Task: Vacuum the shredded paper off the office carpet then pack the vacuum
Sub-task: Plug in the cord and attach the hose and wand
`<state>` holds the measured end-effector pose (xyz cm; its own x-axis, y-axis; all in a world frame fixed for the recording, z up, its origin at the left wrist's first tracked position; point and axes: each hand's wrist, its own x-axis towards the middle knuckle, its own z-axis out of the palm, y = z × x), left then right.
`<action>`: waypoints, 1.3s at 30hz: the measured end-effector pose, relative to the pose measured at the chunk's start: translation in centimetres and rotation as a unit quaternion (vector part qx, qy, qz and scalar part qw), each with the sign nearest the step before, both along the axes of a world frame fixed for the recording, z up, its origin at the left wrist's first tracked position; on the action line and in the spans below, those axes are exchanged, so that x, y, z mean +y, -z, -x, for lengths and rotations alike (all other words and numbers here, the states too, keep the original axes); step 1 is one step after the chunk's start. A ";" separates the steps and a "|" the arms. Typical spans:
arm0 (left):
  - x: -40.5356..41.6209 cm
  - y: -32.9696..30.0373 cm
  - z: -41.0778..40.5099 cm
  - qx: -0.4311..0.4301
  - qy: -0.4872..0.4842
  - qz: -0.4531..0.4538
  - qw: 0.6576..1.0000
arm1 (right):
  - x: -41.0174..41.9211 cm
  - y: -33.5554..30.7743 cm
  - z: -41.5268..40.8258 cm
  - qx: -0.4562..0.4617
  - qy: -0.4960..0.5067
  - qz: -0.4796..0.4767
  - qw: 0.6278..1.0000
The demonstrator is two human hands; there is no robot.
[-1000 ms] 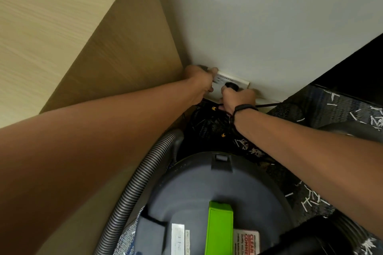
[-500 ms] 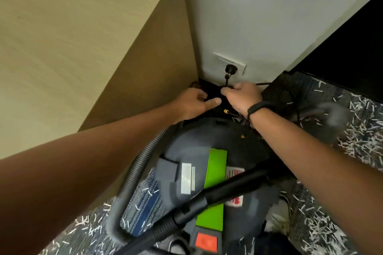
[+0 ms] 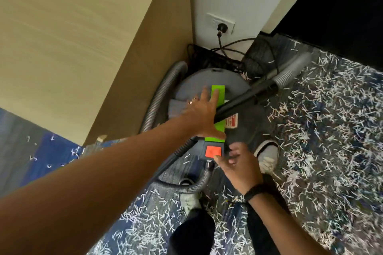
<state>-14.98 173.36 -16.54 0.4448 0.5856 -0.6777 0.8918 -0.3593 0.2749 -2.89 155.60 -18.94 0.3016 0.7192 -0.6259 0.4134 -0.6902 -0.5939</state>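
A grey canister vacuum (image 3: 199, 83) with a green handle strip (image 3: 218, 91) and a red button (image 3: 213, 151) stands on the carpet in the corner. My left hand (image 3: 204, 109) lies flat with straight fingers on the vacuum's top, over the green strip. Beside the red button hovers my right hand (image 3: 240, 163), fingers loosely curled and holding nothing. A black wand (image 3: 246, 99) lies across the vacuum, joined to a grey ribbed hose (image 3: 290, 72). The black plug (image 3: 222, 27) sits in the white wall socket (image 3: 220, 21). Shredded paper (image 3: 323, 130) covers the blue carpet.
A tall beige wooden cabinet (image 3: 93, 37) stands close on the left, its side against the vacuum's hose (image 3: 159, 97). The white wall is behind, with black cables (image 3: 232, 47) coiled at its foot. My two shoes (image 3: 267, 155) are beside the vacuum. A dark opening lies at the upper right.
Both hands have drawn back from the wall socket and plug. The left now lies on the vacuum's top, the right sits near the red button. The view has pulled back and up.
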 end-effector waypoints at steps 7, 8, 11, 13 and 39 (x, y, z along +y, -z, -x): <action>-3.3 1.4 1.4 -0.030 -0.066 0.003 0.997 | 0.3 2.2 2.3 -0.093 0.033 0.010 0.995; -3.6 1.5 1.4 -0.033 -0.072 -0.009 0.997 | 0.4 2.2 2.5 -0.098 0.037 0.014 0.994; -4.1 1.6 1.3 -0.032 -0.079 -0.034 0.996 | 0.7 2.0 2.7 -0.136 0.016 0.040 0.990; -4.1 1.7 1.3 -0.033 -0.083 -0.031 0.996 | 1.0 2.0 2.7 -0.149 0.005 0.062 0.987; -5.3 0.1 2.4 -0.091 -0.128 -0.083 0.984 | 8.7 -2.2 2.0 0.154 0.283 -0.036 0.946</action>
